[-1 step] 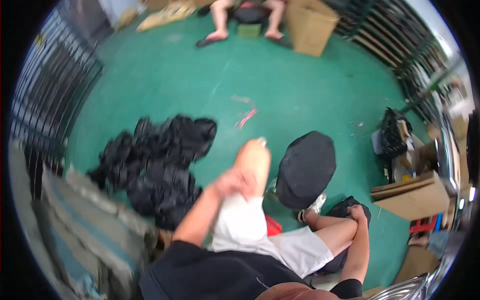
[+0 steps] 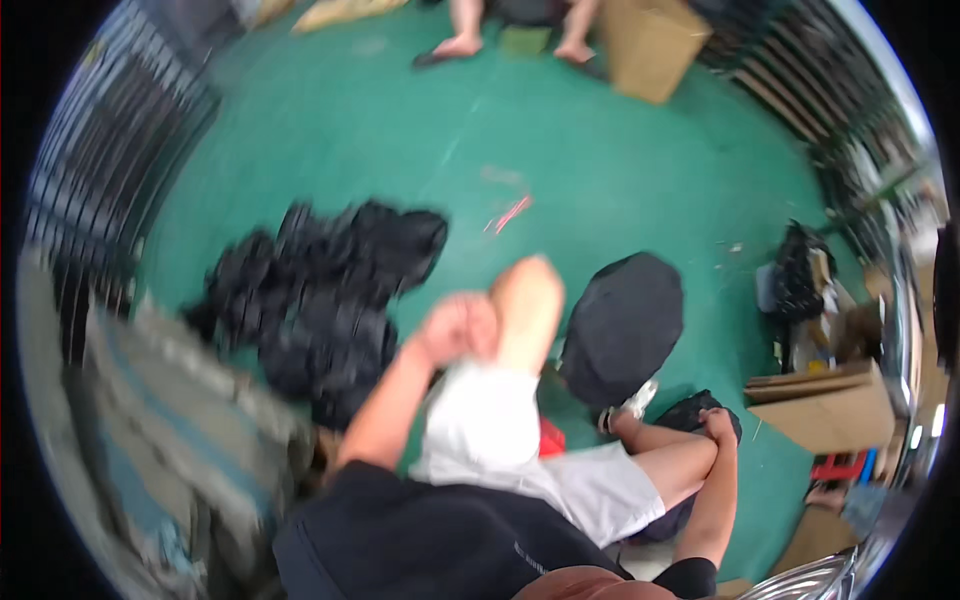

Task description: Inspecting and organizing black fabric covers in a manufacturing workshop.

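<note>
My left hand [image 2: 460,326] is raised beside my bare left knee [image 2: 528,290], fingers curled into a loose fist. Motion blurs it a little, and nothing shows in it. At my bent right knee, my right hand [image 2: 717,425] has its fingers closed over some crumpled black material [image 2: 686,409]; how much it grips is partly hidden. Between my legs and just ahead stands a dark, rounded, flat-topped thing [image 2: 625,325], apart from both hands. To the left of my left hand, a heap of crumpled black material [image 2: 330,290] lies on the green floor.
Large grey-green woven sacks [image 2: 190,420] crowd my left side. A cardboard box [image 2: 830,405] and a black plastic bag [image 2: 800,275] stand at the right. Red-and-white scraps [image 2: 512,213] lie ahead. Another person's feet [image 2: 458,46] and a tall carton [image 2: 652,50] are at the far side.
My left hand has lifted off my left thigh and moved forward beside the knee, curling up. The whole view has shifted slightly. My right hand stays at the right knee.
</note>
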A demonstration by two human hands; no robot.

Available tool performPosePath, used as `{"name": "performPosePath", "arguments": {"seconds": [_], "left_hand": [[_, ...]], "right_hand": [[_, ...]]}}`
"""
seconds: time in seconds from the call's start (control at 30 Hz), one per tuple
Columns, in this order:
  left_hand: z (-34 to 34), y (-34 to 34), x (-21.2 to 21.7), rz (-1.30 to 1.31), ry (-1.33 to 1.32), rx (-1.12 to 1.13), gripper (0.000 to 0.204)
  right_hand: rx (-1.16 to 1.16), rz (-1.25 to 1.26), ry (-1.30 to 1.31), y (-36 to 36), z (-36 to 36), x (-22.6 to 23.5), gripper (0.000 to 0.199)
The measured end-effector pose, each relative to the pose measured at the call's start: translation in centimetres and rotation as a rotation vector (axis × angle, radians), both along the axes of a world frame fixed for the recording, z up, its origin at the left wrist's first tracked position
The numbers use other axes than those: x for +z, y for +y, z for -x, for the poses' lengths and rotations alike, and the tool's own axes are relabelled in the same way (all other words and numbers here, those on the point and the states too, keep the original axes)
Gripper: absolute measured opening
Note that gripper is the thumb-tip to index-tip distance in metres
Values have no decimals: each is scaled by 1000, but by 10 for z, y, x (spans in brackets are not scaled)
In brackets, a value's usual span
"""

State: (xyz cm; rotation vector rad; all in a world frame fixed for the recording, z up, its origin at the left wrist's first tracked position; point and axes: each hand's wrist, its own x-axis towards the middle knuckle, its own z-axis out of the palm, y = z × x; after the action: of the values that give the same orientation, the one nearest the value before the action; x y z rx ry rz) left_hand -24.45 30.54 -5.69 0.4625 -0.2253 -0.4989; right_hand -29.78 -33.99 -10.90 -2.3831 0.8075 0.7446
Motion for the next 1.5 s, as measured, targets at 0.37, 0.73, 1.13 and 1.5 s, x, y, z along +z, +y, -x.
{"name": "performPosePath", "arguments": {"seconds": [0.37,0.73,1.13,1.5], "left_hand": [[165,178,-291,-1822,1015,238,45],[228,156,-360,-1508,1110,157,56],[134,82,-337,-743,1661,500,70],[210,104,-410,-387,1607,760,22]], "right_hand": [[-148,-139,13,-28,22,8,28],[-32,31,13,-45,28,17,26],[-261,-69,-72,-50,38,41,22],[-130,106,-168,-42,41,1,21]]}}
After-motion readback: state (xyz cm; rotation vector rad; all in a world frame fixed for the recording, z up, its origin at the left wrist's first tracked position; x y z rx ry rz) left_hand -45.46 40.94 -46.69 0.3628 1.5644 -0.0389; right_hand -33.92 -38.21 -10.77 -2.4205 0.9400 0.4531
